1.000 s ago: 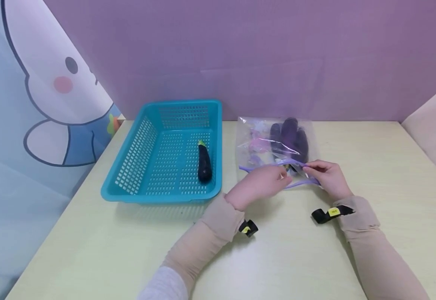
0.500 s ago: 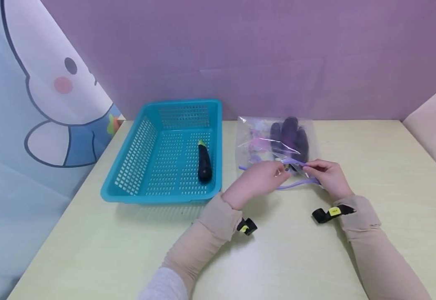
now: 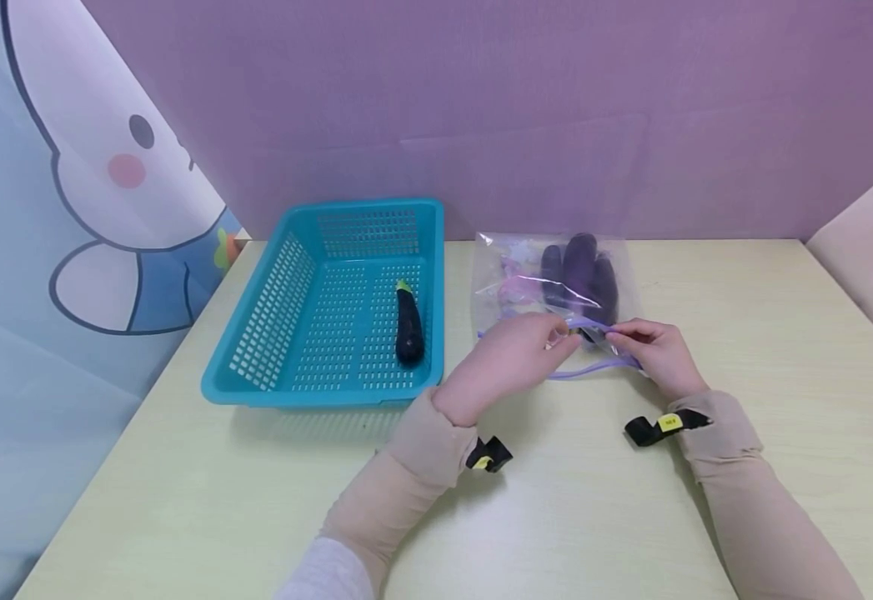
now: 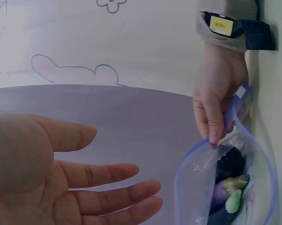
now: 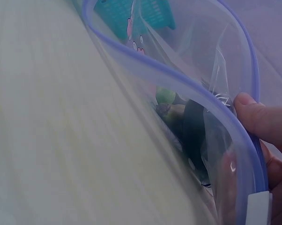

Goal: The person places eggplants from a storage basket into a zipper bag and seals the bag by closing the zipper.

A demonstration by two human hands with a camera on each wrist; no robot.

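Note:
A clear zip bag [image 3: 489, 287] with a purple-edged mouth lies on the table, its mouth spread toward me. Several dark eggplants [image 3: 579, 271] are inside it. With thumb and fingers, my right hand [image 3: 659, 354] pinches the bag's edge at the mouth's right end, near the white slider [image 5: 258, 208]. My left hand [image 3: 509, 358] hovers in front of the mouth. In the left wrist view its fingers [image 4: 108, 194] are stretched and spread, holding nothing, apart from the bag. One eggplant [image 3: 409, 329] lies in the teal basket [image 3: 214, 385].
Left of the bag, the perforated basket stands close by my left forearm. A purple backdrop [image 3: 436, 117] rises behind the table's [image 3: 571, 517] far edge, and a cartoon-printed cloth [image 3: 91, 275] hangs at the left. Black straps [image 3: 661, 427] hang from both wrists.
My left hand has drawn slightly leftward and back from the bag's mouth, its thumb and fingers parting a little. My right hand keeps its hold on the bag's edge, without visible movement.

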